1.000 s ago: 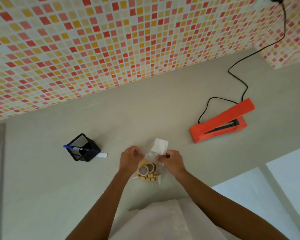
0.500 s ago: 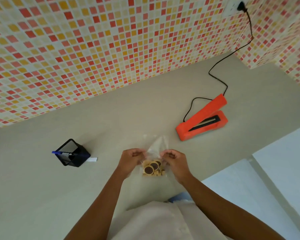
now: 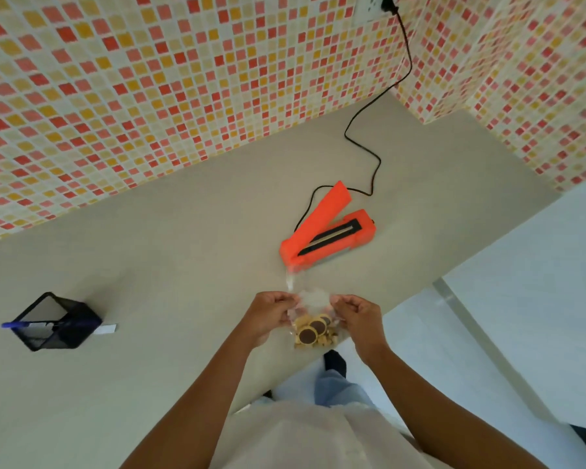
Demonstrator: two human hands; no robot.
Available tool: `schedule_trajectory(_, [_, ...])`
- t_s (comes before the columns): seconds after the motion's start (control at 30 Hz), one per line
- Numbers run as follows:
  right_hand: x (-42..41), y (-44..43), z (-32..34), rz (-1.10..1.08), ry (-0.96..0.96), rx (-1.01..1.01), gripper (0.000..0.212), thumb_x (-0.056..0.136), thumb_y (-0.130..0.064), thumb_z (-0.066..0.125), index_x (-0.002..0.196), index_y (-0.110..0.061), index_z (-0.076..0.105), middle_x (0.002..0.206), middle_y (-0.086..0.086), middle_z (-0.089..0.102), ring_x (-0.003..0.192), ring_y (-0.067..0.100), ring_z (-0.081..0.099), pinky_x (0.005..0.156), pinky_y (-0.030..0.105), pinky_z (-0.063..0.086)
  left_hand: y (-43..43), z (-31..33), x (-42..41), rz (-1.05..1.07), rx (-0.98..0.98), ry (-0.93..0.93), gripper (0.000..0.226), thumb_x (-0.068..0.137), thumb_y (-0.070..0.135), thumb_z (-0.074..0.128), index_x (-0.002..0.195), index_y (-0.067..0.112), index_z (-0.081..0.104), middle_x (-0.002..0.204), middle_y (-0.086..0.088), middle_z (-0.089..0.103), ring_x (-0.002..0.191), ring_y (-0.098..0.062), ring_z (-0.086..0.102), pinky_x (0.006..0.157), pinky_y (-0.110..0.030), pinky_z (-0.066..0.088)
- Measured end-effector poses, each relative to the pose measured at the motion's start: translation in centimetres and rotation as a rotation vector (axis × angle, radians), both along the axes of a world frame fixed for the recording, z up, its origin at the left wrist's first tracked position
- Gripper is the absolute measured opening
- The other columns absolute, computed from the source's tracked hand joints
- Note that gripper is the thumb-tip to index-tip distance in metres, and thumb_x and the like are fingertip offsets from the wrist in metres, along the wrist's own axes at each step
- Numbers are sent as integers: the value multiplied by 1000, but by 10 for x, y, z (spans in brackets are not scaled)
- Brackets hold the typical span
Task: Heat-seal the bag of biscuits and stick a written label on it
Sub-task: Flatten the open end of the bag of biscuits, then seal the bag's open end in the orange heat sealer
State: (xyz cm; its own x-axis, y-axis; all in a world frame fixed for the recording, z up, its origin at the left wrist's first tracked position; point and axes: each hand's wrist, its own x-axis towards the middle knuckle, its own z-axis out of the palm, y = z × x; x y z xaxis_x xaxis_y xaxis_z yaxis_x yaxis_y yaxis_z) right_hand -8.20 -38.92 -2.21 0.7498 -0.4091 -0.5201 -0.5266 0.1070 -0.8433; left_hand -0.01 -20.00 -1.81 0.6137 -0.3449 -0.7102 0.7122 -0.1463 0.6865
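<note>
- Beige countertop [image 3: 166, 282], mosaic tiles behind, orange heat sealer [image 3: 320, 220] sitting with its lid up.
- Bag's not sealed yet I'd guess, and the label strip [image 3: 106, 329] lies unstuck by the mesh pen holder [image 3: 58, 323].
- Bag of biscuits [image 3: 313, 328] hangs between both hands, left hand [image 3: 271, 314] and right hand [image 3: 359, 314] each pinching its top edge, near the sealer.

We cannot make out the mouth of the clear bag [image 3: 310, 297]: its film fades into the worktop [image 3: 149, 265] and smears near the sealer [image 3: 325, 231]. How the fingertips of the left grip [image 3: 271, 314] and right grip [image 3: 359, 316] meet that film is lost to us. The bits under the biscuits [image 3: 313, 330] are too small to tell. The white strip [image 3: 106, 329], perhaps a label, is half hidden behind the mesh holder [image 3: 56, 321], and the wall socket [image 3: 369, 8] is cut by the top edge
</note>
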Motion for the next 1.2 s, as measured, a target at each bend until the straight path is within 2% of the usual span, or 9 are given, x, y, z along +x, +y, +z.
schedule_trajectory(0.17, [9,-53,5,1,-6,-12,6,88,-20,76,87,-14,79,81,6,78,76,21,72,76,37,61,-53,4,0,68,-27,4,16,93,15,64,103,3,68,96,-15,76,77,-17,74,65,-27,57])
schedule_trajectory(0.23, [19,-69,8,29,-12,-32,8,87,-20,76,87,-13,79,80,6,78,74,21,72,75,35,62,-70,4,1,105,-28,-11,20,94,16,64,105,1,67,84,-9,77,76,-17,74,68,-28,57])
schedule_trajectory(0.37, [42,-94,9,113,-10,-38,15,87,-23,76,86,-8,78,80,13,77,72,24,70,74,37,60,-94,2,1,230,-18,-57,21,96,17,60,100,-2,68,56,6,68,53,-6,66,61,-23,54])
schedule_trajectory(0.47, [58,-102,10,155,-18,-27,19,87,-23,76,80,-5,77,78,19,75,66,22,66,65,34,55,-106,0,2,330,-3,-86,17,94,18,62,94,3,72,66,2,73,58,-11,67,64,-26,53])
schedule_trajectory(0.6, [76,-109,6,214,5,19,18,86,-24,77,78,-8,77,71,13,74,59,18,64,58,30,53,-114,-3,1,463,-11,-92,16,93,18,64,89,5,73,91,-15,76,75,-20,71,59,-22,52])
schedule_trajectory(0.83, [90,-115,0,255,34,66,24,85,-24,77,81,-1,75,80,21,76,63,21,67,62,32,54,-128,-1,-1,505,-64,-125,28,91,25,65,91,0,76,93,-18,76,79,-19,73,69,-23,53])
schedule_trajectory(0.97, [94,-118,-4,256,77,142,26,82,-27,80,76,-3,74,80,25,74,66,30,66,62,39,53,-134,-5,-1,506,-44,-135,40,89,35,66,98,-3,74,99,-25,73,84,-32,68,76,-35,50])
schedule_trajectory(1.07, [99,-119,-3,263,95,171,22,84,-24,79,76,-4,73,72,16,72,59,27,65,52,30,51,-138,-6,-1,521,-48,-143,41,90,35,65,100,-4,73,102,-29,71,84,-34,66,72,-34,50])
schedule_trajectory(1.2, [103,-122,4,286,75,143,24,87,-19,76,86,4,73,63,5,72,45,14,65,41,22,48,-140,-7,0,534,-66,-160,42,92,34,62,99,-5,73,99,-30,71,82,-36,68,74,-36,52])
